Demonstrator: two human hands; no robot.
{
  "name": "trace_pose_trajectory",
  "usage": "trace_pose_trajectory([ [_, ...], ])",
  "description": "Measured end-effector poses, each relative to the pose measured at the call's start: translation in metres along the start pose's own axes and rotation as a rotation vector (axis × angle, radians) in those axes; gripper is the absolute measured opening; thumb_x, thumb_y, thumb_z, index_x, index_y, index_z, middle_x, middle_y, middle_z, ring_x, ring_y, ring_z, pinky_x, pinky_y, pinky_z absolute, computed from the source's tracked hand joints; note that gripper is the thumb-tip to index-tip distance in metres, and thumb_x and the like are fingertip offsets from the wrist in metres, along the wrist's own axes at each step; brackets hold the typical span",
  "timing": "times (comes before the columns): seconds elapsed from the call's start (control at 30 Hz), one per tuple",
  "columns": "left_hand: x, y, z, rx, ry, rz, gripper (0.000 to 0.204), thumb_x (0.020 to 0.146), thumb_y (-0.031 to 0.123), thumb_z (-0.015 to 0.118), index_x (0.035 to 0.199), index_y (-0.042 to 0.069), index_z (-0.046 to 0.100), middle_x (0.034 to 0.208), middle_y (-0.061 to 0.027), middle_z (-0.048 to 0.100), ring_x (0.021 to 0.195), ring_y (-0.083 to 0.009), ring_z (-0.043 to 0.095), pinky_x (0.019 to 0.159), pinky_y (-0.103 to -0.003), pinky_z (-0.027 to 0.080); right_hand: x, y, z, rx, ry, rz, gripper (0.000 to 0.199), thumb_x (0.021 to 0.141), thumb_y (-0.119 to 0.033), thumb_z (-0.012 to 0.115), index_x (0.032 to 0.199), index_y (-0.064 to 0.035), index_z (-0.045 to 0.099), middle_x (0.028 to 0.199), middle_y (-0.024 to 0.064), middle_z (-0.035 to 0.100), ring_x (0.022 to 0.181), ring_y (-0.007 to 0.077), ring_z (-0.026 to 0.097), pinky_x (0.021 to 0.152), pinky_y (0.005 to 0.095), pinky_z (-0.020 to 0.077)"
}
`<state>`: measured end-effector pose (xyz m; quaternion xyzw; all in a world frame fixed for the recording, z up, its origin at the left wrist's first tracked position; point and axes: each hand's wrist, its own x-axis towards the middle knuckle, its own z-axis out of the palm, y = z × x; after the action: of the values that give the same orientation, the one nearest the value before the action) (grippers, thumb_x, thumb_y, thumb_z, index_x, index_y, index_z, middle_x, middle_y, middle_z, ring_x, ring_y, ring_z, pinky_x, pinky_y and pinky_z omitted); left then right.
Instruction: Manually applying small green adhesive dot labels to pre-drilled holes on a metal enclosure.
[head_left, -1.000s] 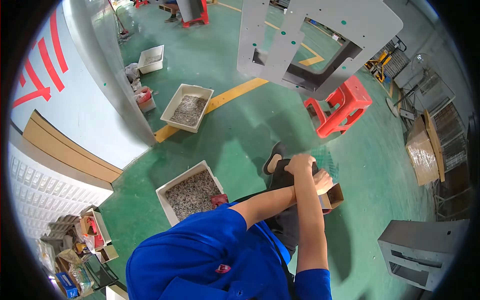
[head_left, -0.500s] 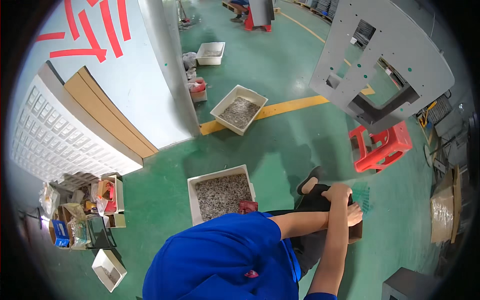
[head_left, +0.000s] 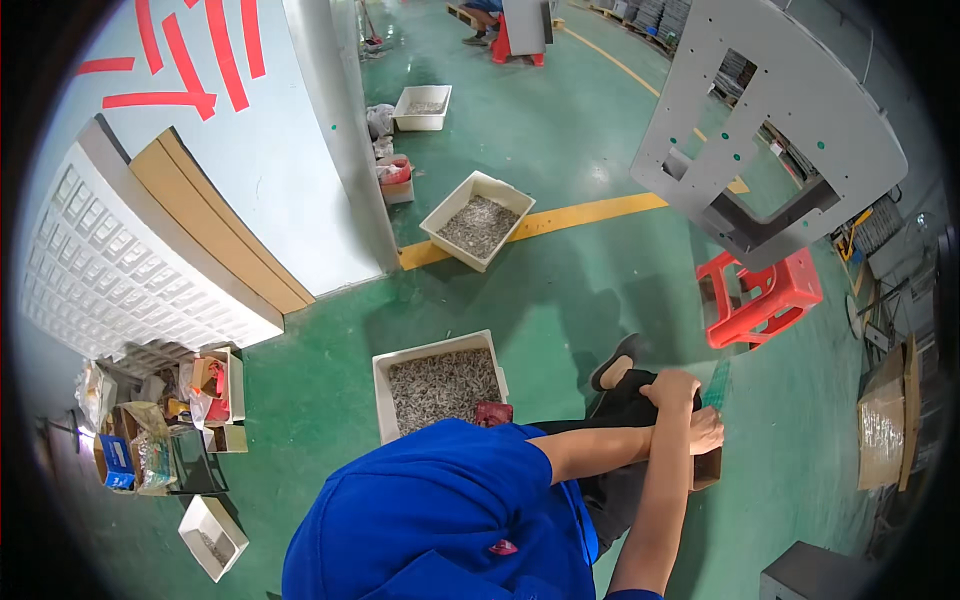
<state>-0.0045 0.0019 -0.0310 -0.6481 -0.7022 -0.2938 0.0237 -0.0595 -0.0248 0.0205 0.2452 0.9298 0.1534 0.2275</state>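
The fingers [head_left: 650, 392] of the right hand [head_left: 672, 388] were curled at the dark trouser leg [head_left: 630, 402], and those of the left hand [head_left: 707, 431], past the crossed wrists, were folded too; we could not tell whether either held something. Just below the left hand we saw a brown box [head_left: 708, 470], mostly hidden, with plain sides and a straight lower edge. To its right, green floor [head_left: 785, 430] stretched toward a wrapped carton [head_left: 882, 430]; ahead, a red stool [head_left: 795, 285] stood apart from the hands.

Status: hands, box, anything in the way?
Right hand over dark trousers, left hand by partly hidden brown cardboard box. Grips unclear. Right forearm crosses over left forearm, blocking part of view.
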Motion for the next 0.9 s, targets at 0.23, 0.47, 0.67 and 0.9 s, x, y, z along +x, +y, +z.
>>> trace_pose_trajectory([
  [0.23,0.003,0.002,-0.002,-0.004,-0.012,0.008,0.015,0.078,0.015,0.056,0.069,0.006,0.062,0.068,-0.0131,0.062,0.065,-0.0295,0.062,0.062,-0.043,0.049,-0.019,-0.005,-0.022,-0.002,-0.041,0.042,0.054,0.070,-0.053,0.070,0.103,-0.0098,0.070,0.108,0.0107,0.068,0.101,0.0291,0.064,0.087,0.0489,0.0485],
  [0.47,0.003,0.004,0.002,-0.005,-0.010,0.008,0.015,0.078,0.015,0.056,0.069,0.006,0.062,0.067,-0.0131,0.061,0.065,-0.0296,0.062,0.061,-0.043,0.048,-0.013,0.002,-0.009,0.016,0.009,0.006,0.054,0.070,-0.053,0.070,0.102,-0.0093,0.070,0.106,0.0120,0.068,0.100,0.0300,0.064,0.086,0.0513,0.0489],
  [0.67,0.001,0.004,0.003,-0.008,-0.009,0.008,0.015,0.078,0.016,0.056,0.069,0.006,0.061,0.067,-0.0130,0.061,0.065,-0.0298,0.061,0.061,-0.043,0.048,-0.007,0.006,-0.003,0.014,-0.005,-0.001,0.056,0.071,-0.056,0.068,0.102,-0.0089,0.070,0.106,0.0128,0.068,0.100,0.0302,0.064,0.085,0.0512,0.0496],
  [0.9,0.000,0.003,0.004,-0.012,-0.002,0.008,0.014,0.078,0.016,0.056,0.069,0.006,0.061,0.067,-0.0129,0.061,0.065,-0.0299,0.061,0.061,-0.043,0.048,-0.006,0.005,-0.005,0.008,-0.013,-0.001,0.057,0.071,-0.056,0.068,0.103,-0.0092,0.070,0.107,0.0120,0.068,0.100,0.0298,0.065,0.085,0.0508,0.0497],
])
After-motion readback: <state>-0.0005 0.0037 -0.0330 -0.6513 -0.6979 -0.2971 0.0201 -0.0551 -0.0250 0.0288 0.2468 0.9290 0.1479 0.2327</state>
